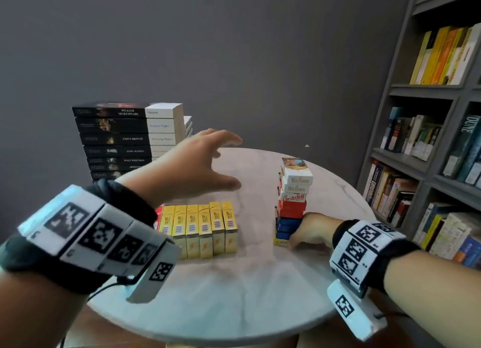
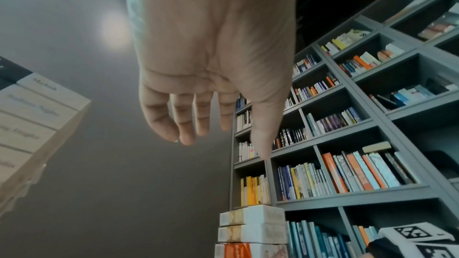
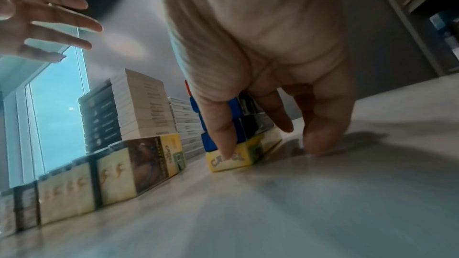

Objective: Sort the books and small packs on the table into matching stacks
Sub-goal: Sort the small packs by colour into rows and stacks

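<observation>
A tall tower of mixed packs (image 1: 294, 191) stands on the right of the round table: white ones on top, red in the middle, blue below, a yellow Camel pack (image 1: 280, 242) (image 3: 231, 161) at the bottom. My right hand (image 1: 299, 233) (image 3: 258, 140) pinches the tower's base, with the thumb tip on the yellow pack and fingers behind it; one finger touches the tabletop. My left hand (image 1: 229, 163) (image 2: 223, 144) hovers open above the table, left of the tower, holding nothing. A row of upright yellow packs (image 1: 205, 230) (image 3: 111, 180) stands mid-table.
A high stack of black-and-white books (image 1: 122, 139) (image 3: 139, 109) rises at the back left, with a lower white stack (image 1: 188, 126) behind it. A red pack (image 1: 158, 215) ends the yellow row on the left. The marble table (image 1: 234, 295) has a near edge; a bookshelf (image 1: 429, 165) lines the right.
</observation>
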Motion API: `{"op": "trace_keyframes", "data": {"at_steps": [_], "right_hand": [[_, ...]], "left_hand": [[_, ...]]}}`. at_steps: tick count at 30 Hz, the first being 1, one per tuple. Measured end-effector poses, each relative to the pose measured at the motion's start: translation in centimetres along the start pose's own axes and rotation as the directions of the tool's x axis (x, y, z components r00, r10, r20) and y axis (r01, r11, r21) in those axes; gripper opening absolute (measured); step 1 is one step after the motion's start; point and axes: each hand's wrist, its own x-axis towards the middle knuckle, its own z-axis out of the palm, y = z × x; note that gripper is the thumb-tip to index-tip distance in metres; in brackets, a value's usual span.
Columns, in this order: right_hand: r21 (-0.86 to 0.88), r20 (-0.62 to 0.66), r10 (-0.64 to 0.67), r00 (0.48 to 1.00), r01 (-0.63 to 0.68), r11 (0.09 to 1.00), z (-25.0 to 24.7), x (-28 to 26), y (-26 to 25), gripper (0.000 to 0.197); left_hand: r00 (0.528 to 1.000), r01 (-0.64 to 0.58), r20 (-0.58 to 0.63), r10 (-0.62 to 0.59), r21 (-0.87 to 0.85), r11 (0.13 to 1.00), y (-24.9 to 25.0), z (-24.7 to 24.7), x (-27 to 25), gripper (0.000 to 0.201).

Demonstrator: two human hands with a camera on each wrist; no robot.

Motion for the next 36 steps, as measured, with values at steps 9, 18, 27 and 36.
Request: {"op": "trace_keyframes", "data": {"at_steps": [9, 18, 27, 36], "right_hand": [[-0.103, 0.016, 0.028, 0.999, -0.026, 0.994, -1.3, 3.0, -2.0, 0.016], [-0.235, 0.026, -0.030, 0.999, 0.036, 0.971, -1.4, 6.7, -6.2, 0.033], [-0.228, 0.087, -0.145, 0.986, 0.162, 0.960, -1.6, 11.8, -10.1, 0.025], [-0.334, 0.064, -0.251, 0.966, 0.258, 0.906, -1.4, 16.8, -13.5, 0.027]], "left_hand": [[0.990, -0.093, 0.127, 0.067, 0.210, 0.973, 0.1, -0.7, 5.0, 0.070], [0.971, -0.076, 0.238, 0.003, 0.299, 0.951, -2.8, 0.4, 7.6, 0.067], [0.990, -0.003, 0.131, -0.060, 0.434, 0.901, -5.4, -1.3, 12.6, 0.060], [0.967, -0.038, 0.219, -0.133, 0.635, 0.772, -6.3, -2.4, 16.2, 0.057]]}}
